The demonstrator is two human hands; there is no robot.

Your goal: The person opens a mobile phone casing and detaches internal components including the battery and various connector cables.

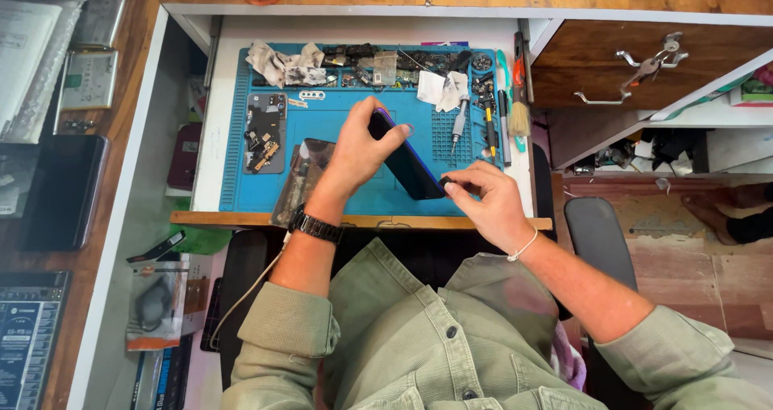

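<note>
Head view shows both hands above a blue work mat (pixel 338 128) that lies on a pull-out tabletop (pixel 362 219). The left hand (pixel 358 148) holds a dark phone (pixel 407 162) by its upper end; its grip is clamped on the phone, thumb on one side and fingers over the top edge. The phone is tilted on its edge, and its long axis runs diagonally from the upper left, at the left hand, down to the lower right, toward the right hand (pixel 483 201). The lower corner of the phone meets the fingertips (pixel 448 185) of the right hand, which are pinched together on that corner or on a small dark piece there; I cannot tell which of the two. So the right hand is the nearer one to the lower end, and the left hand carries the weight.

Just left of the left wrist, a separated dark panel (pixel 299 177) lies on the mat, partly under the forearm. Farther left is an opened phone body (pixel 265 132) with its inner parts visible. To the right of the phone, well apart from it, stand a screwdriver (pixel 460 120) and a small brush (pixel 519 108). Crumpled wipes (pixel 282 62) and small parts lie along the far edge of the mat. Nothing stands between the two hands except the phone itself.
</note>
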